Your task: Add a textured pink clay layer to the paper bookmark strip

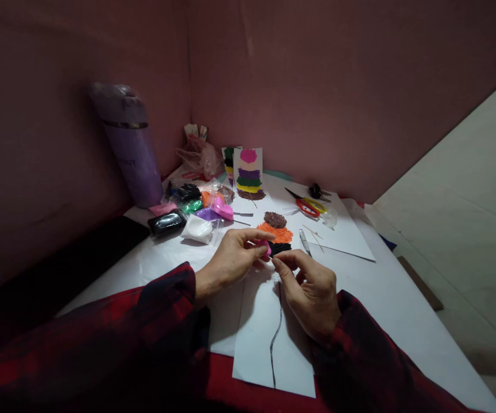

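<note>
My left hand [235, 255] pinches a small lump of pink modelling clay [266, 248] between thumb and fingers. Close beside it, the fingertips of my right hand [310, 281] are pressed together; whatever sits between them is too small to name. Both hands are over a white sheet of paper [252, 355] with a wavy dark line drawn down its lower part. Higher on that sheet lie textured bands of clay: brown [275, 219], orange [274, 233] and black [281, 248]. White bits below the black band are partly covered by my hands.
Bagged clay in several colours, including a white pack [197, 229] and a black pack [167, 223], lies at left. Behind stand a purple bottle [131, 155] and a card with coloured bands [248, 172]. Scissors [307, 206], tweezers [305, 242] and toothpicks [314, 234] lie at right.
</note>
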Available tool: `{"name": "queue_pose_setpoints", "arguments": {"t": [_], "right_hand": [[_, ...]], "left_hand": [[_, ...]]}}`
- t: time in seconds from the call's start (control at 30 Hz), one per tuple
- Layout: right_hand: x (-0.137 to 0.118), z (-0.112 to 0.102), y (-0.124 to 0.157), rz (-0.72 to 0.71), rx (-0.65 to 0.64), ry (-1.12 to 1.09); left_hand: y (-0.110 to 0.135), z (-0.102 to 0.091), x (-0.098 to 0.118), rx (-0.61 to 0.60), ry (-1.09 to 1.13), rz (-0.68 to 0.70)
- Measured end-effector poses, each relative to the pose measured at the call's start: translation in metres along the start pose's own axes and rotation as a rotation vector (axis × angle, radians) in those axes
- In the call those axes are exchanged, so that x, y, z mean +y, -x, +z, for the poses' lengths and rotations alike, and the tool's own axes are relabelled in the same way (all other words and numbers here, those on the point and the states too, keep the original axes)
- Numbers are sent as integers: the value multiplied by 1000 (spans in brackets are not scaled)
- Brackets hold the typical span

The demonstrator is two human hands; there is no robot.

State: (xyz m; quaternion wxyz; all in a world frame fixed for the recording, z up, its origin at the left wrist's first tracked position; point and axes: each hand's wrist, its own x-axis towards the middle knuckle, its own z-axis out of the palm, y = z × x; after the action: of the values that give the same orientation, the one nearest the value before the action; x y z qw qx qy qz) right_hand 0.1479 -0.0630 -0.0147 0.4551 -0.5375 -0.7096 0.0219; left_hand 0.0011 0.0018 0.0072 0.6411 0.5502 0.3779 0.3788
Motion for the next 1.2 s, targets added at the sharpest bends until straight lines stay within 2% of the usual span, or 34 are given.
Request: {"name": "queue_pose_setpoints", "arguments": {"t": [0.3, 0.53, 0.73, 0.93, 1.2], "right_hand": [[1, 0, 1, 10, -9, 3], [-1, -1, 0, 10, -15, -4], [-1, -1, 0, 0, -14, -14], [-2, -1, 0, 32, -17, 1], [0, -1, 1, 30, -25, -2]], "left_hand": [[-3, -3, -7, -20, 7, 81], [-2, -2, -8, -46, 51, 50], [-1, -2, -5, -70, 0, 37], [0, -1, -1, -40, 1, 20], [-1, -3, -7, -90, 1, 104]]}}
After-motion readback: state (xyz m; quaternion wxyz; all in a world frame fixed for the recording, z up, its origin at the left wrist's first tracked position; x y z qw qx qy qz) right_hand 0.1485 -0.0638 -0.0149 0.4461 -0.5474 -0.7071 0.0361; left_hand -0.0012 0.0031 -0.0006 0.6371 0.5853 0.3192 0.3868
